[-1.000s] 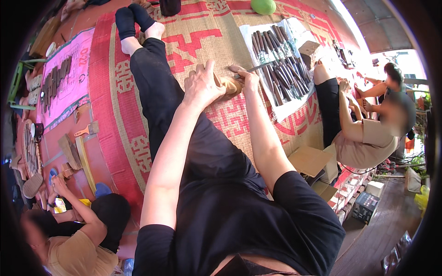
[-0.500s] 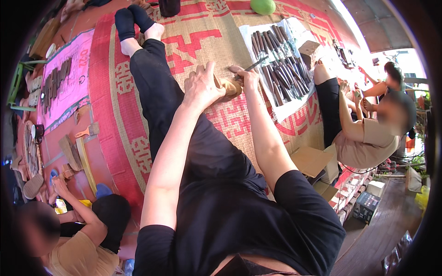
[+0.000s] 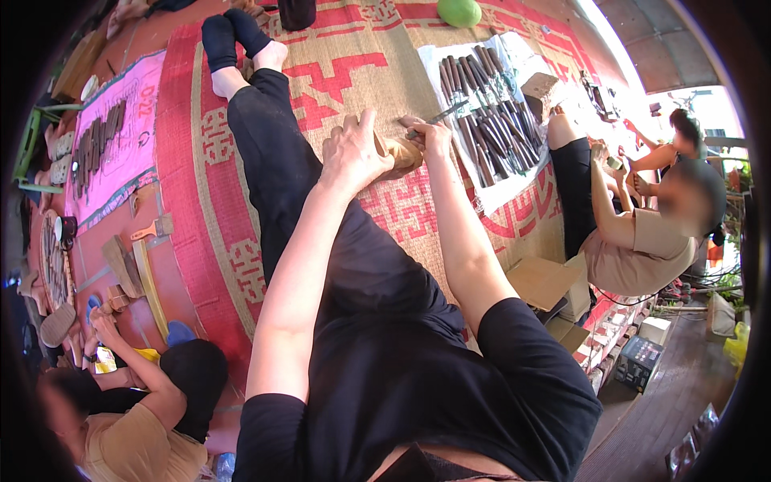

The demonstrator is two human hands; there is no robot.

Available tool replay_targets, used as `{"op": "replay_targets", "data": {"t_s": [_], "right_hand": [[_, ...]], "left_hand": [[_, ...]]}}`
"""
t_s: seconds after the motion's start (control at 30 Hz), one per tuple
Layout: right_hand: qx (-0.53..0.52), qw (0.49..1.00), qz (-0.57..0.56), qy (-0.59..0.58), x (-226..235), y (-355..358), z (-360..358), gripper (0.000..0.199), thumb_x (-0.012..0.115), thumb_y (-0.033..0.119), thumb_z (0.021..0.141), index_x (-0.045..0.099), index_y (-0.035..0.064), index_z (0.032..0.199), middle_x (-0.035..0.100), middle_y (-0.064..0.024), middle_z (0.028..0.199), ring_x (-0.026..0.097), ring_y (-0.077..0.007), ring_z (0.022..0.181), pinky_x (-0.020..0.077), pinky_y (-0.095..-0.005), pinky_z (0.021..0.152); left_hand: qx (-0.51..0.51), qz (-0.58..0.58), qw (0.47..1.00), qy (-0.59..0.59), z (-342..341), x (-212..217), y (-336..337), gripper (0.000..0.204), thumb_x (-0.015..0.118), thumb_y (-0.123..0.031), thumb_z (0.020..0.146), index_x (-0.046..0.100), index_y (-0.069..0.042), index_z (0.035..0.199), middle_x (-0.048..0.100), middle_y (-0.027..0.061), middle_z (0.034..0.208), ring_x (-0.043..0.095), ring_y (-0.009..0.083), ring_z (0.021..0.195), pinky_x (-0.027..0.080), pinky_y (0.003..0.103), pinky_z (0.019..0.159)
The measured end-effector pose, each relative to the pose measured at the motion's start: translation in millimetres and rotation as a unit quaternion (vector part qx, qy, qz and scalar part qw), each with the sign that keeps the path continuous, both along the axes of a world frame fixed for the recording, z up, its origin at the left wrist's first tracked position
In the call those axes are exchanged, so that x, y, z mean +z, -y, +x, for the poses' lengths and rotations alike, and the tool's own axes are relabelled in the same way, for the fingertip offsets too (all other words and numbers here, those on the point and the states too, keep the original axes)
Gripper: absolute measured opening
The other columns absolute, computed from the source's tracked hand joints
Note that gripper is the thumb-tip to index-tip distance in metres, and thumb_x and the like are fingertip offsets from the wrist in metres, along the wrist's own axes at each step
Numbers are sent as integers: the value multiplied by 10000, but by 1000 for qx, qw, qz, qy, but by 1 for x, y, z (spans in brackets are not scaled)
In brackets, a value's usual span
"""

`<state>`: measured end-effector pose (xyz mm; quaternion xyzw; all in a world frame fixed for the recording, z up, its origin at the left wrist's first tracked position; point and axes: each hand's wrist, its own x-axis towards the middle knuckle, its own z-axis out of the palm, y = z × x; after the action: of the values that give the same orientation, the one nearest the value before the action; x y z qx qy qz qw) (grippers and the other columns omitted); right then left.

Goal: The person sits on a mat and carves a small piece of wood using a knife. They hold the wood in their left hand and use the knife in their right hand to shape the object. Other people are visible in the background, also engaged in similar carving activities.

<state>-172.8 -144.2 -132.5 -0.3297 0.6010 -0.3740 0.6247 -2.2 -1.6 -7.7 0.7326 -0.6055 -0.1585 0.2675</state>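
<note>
Over patterned mat by tiles | left grip clasps wood | right grip: tool, seemingly

From here I see red lettering on the pink cloth spread at the far left, with a small dark round emblem near it; the dark box at the near right bears pale print too small for me to make out

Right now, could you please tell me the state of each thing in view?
Left hand: gripping the wood.
Right hand: gripping the blade.
Wood: held.
Blade: held, uncovered.
Tools: laid in rows on white sheet.
Pink cloth: spread out.
Box: open.
Brush: lying on the tiles.
</note>
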Motion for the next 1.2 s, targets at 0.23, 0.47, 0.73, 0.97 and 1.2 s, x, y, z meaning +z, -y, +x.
{"op": "replay_targets", "data": {"t_s": [0.23,0.47,0.73,0.97,1.2], "right_hand": [[56,995,-28,83,14,-20,14,269,687,-75,679,652,-49,945,673,-116,847,645,-214,717,522,-316,644],[-3,998,-60,-36,0,-6,9,92,623,-53,726,620,-57,818,676,-165,783,654,-235,646,532,-307,536],[44,996,-58,49,13,-26,2,226,621,-36,755,660,-45,977,684,-141,842,653,-210,648,520,-240,526],[20,999,-32,30,5,-25,-27,184,600,-31,784,615,-35,967,669,-131,814,666,-214,660,566,-280,578],[33,993,-66,91,26,-37,-11,175,658,9,795,511,85,737,672,-116,822,664,-189,729,546,-306,670]], "left_hand": [[5,0,1000,0,1,-1,1,613,742,-301,701,450,-60,1183,595,230,1038,614,414,954,515,485,829],[1,-15,1000,0,1,-1,0,501,688,-265,719,476,-63,1126,590,249,997,622,441,904,517,513,785],[1,-21,1000,-9,0,-4,0,557,700,-264,706,474,-71,1176,586,232,1031,613,428,946,508,504,814],[-1,-19,1000,6,1,-5,0,576,713,-272,694,472,-80,1181,581,229,1037,612,422,943,507,504,816],[-3,-19,1000,-3,0,-2,1,535,701,-266,711,464,-73,1150,583,235,1026,614,424,936,513,501,803]]}}
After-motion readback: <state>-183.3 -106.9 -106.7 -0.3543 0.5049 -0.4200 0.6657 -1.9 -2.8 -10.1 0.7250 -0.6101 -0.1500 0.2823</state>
